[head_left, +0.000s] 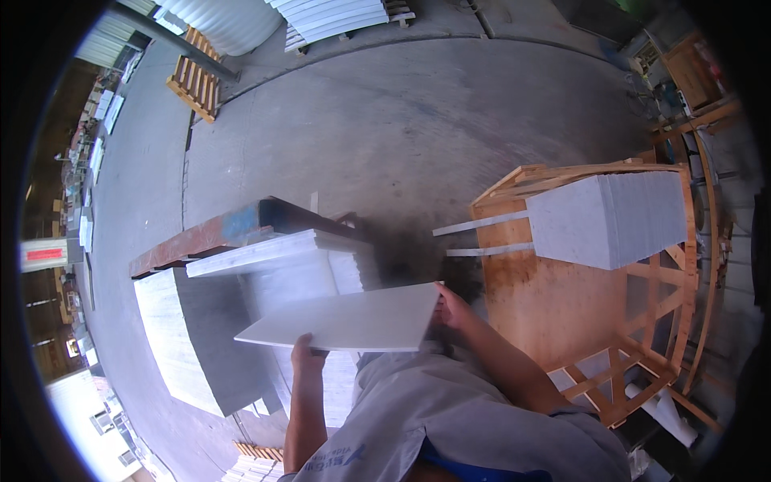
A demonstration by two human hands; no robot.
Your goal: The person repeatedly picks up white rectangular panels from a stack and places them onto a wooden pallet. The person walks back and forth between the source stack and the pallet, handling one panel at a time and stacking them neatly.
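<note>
A flat, pale grey rectangular slab (345, 317), which looks like a stone tile, is held level in front of my body. My left hand (305, 353) grips its near edge toward the left, the thumb on top and the other fingers underneath. At its right end my right hand (451, 309) is closed round the edge, with part of the fingers hidden. Below and beyond the slab lies a stack of similar white slabs (289, 277). Another block of stacked slabs (173, 337) stands to the left.
On the right is an open wooden crate (554, 293) holding upright grey slabs (610, 217), with two pale strips (482, 223) jutting from it. A rusty metal beam (209, 233) runs behind the left stacks. Pallets (194, 76) and wrapped white rolls stand farther off on the concrete floor (377, 112).
</note>
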